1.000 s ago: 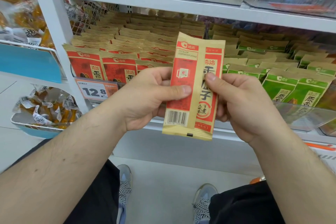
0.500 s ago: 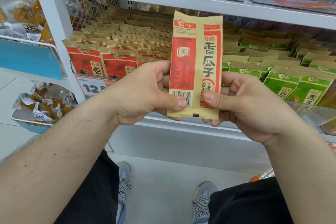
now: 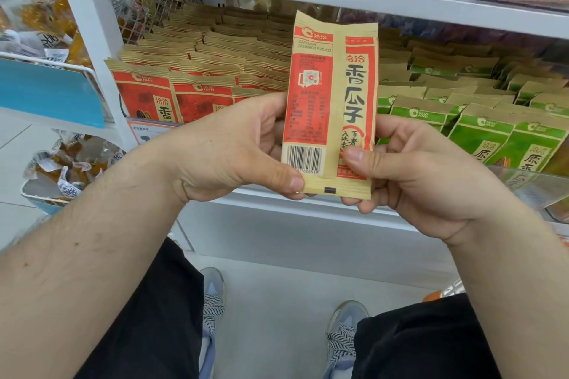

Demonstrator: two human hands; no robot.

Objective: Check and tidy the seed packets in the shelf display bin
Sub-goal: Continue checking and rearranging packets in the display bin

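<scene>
Held packet: a red and tan seed packet point(image 3: 331, 101) is held upright in front of the shelf, back side with barcode facing the camera.
Left hand: the left hand point(image 3: 228, 151) is closed on the packet's lower left edge, thumb pressed just below the barcode.
Right hand: the right hand point(image 3: 421, 169) is closed on the lower right edge, thumb laid across the front, fingers curled behind.
Display bin: rows of red seed packets point(image 3: 184, 83) are stacked upright behind the left hand; green seed packets point(image 3: 480, 120) are ranged to the right.
Shelf: the white shelf edge point(image 3: 308, 206) is seen below the packet.
Price tag: a price tag point(image 3: 144, 132) is partly hidden by the left wrist.
</scene>
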